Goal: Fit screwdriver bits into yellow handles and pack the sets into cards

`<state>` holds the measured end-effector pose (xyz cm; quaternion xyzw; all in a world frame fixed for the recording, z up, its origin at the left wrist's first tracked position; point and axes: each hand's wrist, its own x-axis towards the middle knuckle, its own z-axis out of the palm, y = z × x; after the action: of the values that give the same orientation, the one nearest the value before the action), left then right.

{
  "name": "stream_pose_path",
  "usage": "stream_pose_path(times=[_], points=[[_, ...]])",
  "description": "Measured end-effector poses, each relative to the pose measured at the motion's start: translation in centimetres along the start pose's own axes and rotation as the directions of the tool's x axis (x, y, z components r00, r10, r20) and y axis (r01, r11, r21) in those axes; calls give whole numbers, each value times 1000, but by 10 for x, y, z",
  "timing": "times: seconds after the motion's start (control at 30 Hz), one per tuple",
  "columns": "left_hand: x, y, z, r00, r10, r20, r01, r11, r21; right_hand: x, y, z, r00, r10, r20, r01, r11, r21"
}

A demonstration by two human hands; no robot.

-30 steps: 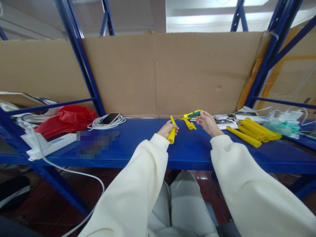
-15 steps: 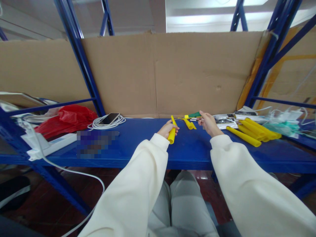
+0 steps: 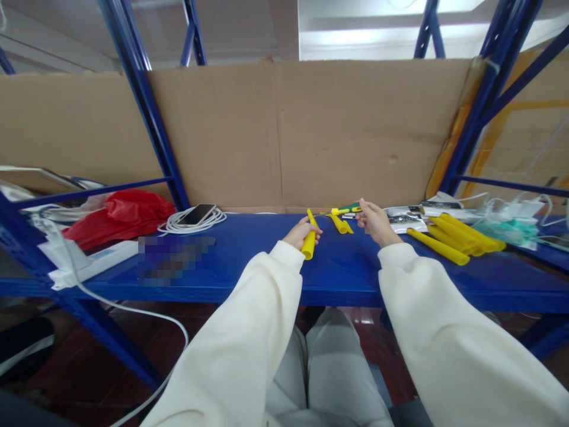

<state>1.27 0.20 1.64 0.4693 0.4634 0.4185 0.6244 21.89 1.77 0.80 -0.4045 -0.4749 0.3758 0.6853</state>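
My left hand (image 3: 299, 233) is wrapped round a yellow tube (image 3: 309, 244), which tilts upright just above the blue shelf top. In my right hand (image 3: 374, 220) is a screwdriver (image 3: 349, 209) with a green and yellow handle, gripped at the handle's end. Its thin metal shaft points left and its tip meets the upper part of the tube; whether it goes inside cannot be seen. Between my hands a smaller yellow piece (image 3: 340, 223), apparently split or curled, lies on the shelf.
To the right lie several yellow tubes (image 3: 462, 234) beside silver packets (image 3: 405, 220) and a teal bag (image 3: 511, 230). On the left are a phone (image 3: 198, 214) on a coiled white cable (image 3: 178, 226), a red plastic bag (image 3: 122, 214) and a white power strip (image 3: 106, 261). Cardboard (image 3: 284, 136) walls the back.
The screwdriver's handle has turned in my right hand, showing more yellow. My left hand and the tube have stayed nearly still.
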Motion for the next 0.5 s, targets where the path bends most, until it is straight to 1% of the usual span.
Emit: stream_pose_path(times=[0.13,0.2,0.4,0.5], points=[[2,0,-1,1000,-2,-3,2,1000,1,-2,-1,1,997,3,81,-9,998,65],[3,0,-1,1000,-2,-3,2,1000,5,-2,0,1,996,-9,91,3,997,72],[1,-1,0,1000,9,3,-9,1000,10,1,4,0,1000,-28,4,28,1000,7],[2,0,0,1000,6,1,-6,1000,9,1,4,0,999,-36,-18,35,999,-31]])
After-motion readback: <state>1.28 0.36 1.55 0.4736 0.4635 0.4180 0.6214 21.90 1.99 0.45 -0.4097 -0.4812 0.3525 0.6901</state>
